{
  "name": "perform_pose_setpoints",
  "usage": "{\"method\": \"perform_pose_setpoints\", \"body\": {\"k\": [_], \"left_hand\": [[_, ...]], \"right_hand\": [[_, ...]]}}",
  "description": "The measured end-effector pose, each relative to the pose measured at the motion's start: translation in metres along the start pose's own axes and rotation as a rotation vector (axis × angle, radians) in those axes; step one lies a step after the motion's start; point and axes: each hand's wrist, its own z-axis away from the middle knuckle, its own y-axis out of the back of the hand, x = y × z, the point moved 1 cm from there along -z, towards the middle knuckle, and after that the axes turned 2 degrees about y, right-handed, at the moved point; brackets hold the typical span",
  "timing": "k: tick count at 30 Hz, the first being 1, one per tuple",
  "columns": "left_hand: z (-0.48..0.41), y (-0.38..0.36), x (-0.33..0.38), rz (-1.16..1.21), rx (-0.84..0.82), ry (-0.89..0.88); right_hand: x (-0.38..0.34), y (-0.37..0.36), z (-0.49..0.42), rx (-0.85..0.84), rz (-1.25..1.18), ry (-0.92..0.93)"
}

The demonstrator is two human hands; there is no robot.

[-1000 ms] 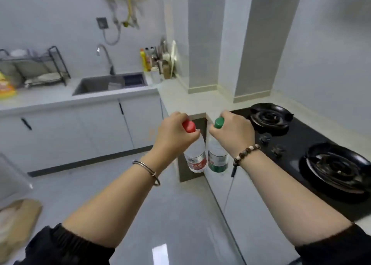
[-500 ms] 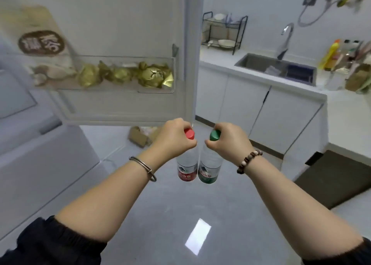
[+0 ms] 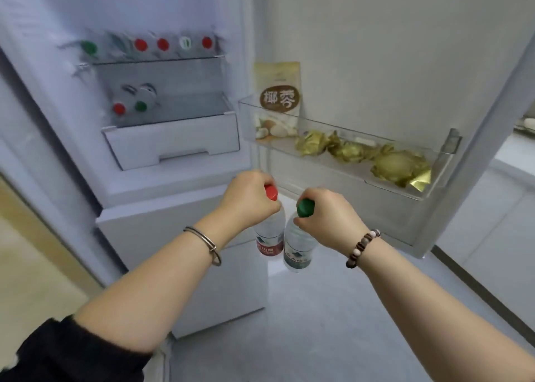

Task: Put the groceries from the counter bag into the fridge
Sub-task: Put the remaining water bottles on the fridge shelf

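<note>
Grey tiled floor (image 3: pixel 304 338), white fridge (image 3: pixel 162 208) straight ahead with its door (image 3: pixel 390 63) swung open to the right. Far left, inside: a glass shelf (image 3: pixel 156 60) holds a row of water bottles (image 3: pixel 163 44) lying down, red and green caps facing out. Below it, a white drawer (image 3: pixel 173 141) has more bottles (image 3: pixel 130 103), with one red and one green cap showing.

In the centre, the left hand (image 3: pixel 249 199), metal bangle (image 3: pixel 208 244) on the wrist, is clenched round the neck of a red-capped water bottle (image 3: pixel 269 237), which hangs upright in front of the fridge's lower section. Just beside it, the right hand (image 3: pixel 330 219), bead bracelet (image 3: pixel 362 247) on the wrist, grips the neck of a green-capped water bottle (image 3: pixel 298 248), also hanging upright. The two bottle bodies are touching or nearly so; can't tell which. Both are outside the fridge, below the drawer level.

On the right, the clear door bin (image 3: pixel 450 142) holds a snack bag (image 3: pixel 278 98) standing at its left end and gold-foil-wrapped items (image 3: pixel 399 167) along the rest.
</note>
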Motion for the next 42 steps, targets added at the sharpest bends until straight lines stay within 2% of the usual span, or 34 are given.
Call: {"method": "perform_pose_setpoints", "body": {"k": [8, 14, 21, 25, 33, 38, 42], "left_hand": [[-0.018, 0.097, -0.066, -0.047, 0.383, -0.039], [-0.044, 0.136, -0.100, -0.067, 0.658, -0.269], [-0.093, 0.145, -0.154, -0.192, 0.804, -0.464], [-0.137, 0.142, -0.193, -0.244, 0.833, -0.467], [-0.218, 0.123, -0.273, -0.284, 0.816, -0.327], [-0.246, 0.103, -0.315, -0.361, 0.731, -0.296], [-0.269, 0.100, -0.339, -0.349, 0.626, -0.133]], "right_hand": [[-0.090, -0.019, -0.067, 0.216, -0.129, 0.153], [-0.134, -0.032, -0.115, 0.443, -0.190, 0.213], [-0.156, -0.068, -0.184, 0.603, -0.065, 0.422], [-0.160, -0.085, -0.241, 0.669, -0.129, 0.431], [-0.161, -0.123, -0.341, 0.716, -0.187, 0.396], [-0.160, -0.153, -0.375, 0.599, -0.232, 0.353], [-0.162, -0.167, -0.407, 0.496, -0.317, 0.157]]}}
